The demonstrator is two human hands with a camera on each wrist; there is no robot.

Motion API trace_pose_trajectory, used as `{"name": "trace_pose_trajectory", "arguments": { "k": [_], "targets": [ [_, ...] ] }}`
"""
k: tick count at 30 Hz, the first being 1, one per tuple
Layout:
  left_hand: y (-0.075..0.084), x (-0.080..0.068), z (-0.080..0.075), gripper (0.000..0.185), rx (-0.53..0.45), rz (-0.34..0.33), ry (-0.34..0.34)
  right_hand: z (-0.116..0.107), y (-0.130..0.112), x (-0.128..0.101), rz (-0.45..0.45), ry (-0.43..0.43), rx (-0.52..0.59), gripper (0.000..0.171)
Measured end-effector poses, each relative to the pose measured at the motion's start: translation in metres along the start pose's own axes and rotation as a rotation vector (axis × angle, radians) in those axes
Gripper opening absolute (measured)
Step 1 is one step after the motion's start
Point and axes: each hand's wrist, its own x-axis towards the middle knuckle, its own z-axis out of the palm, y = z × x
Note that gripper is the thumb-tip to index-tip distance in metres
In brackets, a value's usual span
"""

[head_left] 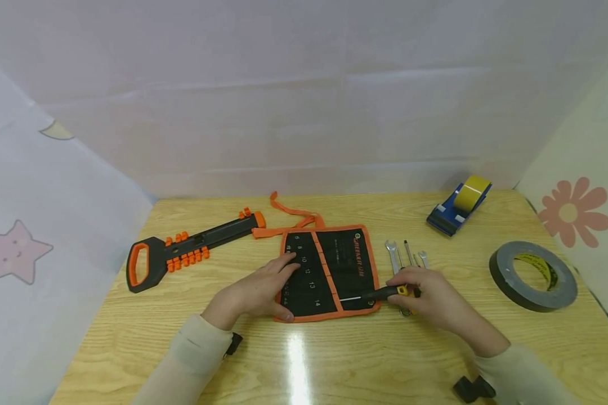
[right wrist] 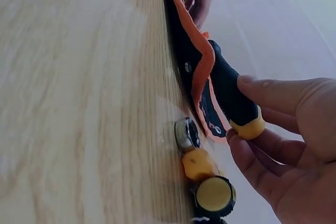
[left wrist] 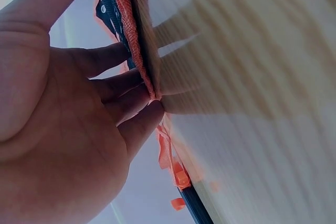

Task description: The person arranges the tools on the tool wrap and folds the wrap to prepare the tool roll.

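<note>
A black tool roll [head_left: 329, 273] with orange trim and numbered pockets lies unrolled at the table's middle. My left hand [head_left: 276, 281] rests flat on its left half, and its straight fingers [left wrist: 131, 103] press the pouch's orange edge [left wrist: 137, 51]. My right hand [head_left: 404, 293] pinches the black and yellow handle of a screwdriver [head_left: 385, 292]; the thin shaft lies across the roll's lower right corner. In the right wrist view thumb and fingers close on that handle [right wrist: 233, 95]. Under it a second yellow-capped tool [right wrist: 210, 192] lies on the wood.
Small wrenches [head_left: 394, 256] lie just right of the roll. A black and orange handled tool [head_left: 192, 250] lies at the left. A blue tape dispenser [head_left: 458, 205] sits at the back right, a grey tape roll [head_left: 532, 275] at the right edge. Curtains enclose the table [head_left: 304, 360].
</note>
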Motion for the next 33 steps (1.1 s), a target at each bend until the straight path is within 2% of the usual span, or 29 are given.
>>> {"name": "trace_pose_trajectory", "arguments": {
  "k": [5,8,16,33],
  "targets": [
    [0.000,0.000,0.001,0.112,0.005,-0.005,0.000,0.005,-0.003,0.004,-0.022,-0.013,-0.042,0.017],
    [0.000,0.000,0.000,0.113,0.016,-0.014,-0.005,0.007,-0.006,0.007,-0.038,-0.033,-0.040,0.017],
    [-0.001,0.002,0.002,0.112,0.063,0.013,0.013,0.014,-0.013,0.010,-0.058,-0.054,-0.020,0.018],
    [0.000,0.001,0.001,0.111,0.038,-0.008,0.003,0.028,-0.018,0.017,-0.054,-0.093,-0.083,0.022]
  ]
}}
